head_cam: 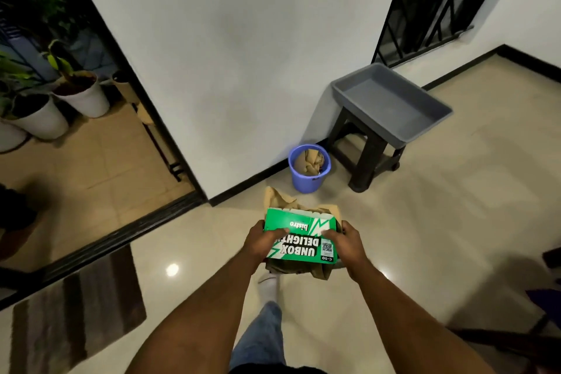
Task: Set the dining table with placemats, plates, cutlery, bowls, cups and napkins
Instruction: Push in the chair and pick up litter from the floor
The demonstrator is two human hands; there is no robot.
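1. Green box (299, 238) held at waist height over the floor (409, 237), printed top facing up, crumpled brown paper (300, 272) bunched under it and poking out behind.
2. Left hand (262, 241) grasping the box's left end, fingers curled over the top edge; grip closed on the box.
3. Right hand (346, 241) grasping the right end the same way, thumb on the lid near the QR code; grip closed on the box.
4. Straight ahead by the wall: blue bucket (309, 171) on the floor, stuffed with more brown paper.
5. Just right of the bucket: dark stool (365, 158) carrying a grey tray (391, 102), set under a barred window (437, 0).
6. Left: open doorway with a black sliding track (121, 234), white plant pots (60, 106) outside on the tiles.
7. Lower left: striped mat (76, 313) lying beside the track.
8. Below the box: jeans leg and white sock (270, 284) on the floor.
9. Far right edge: dark furniture, too cut off to tell what.
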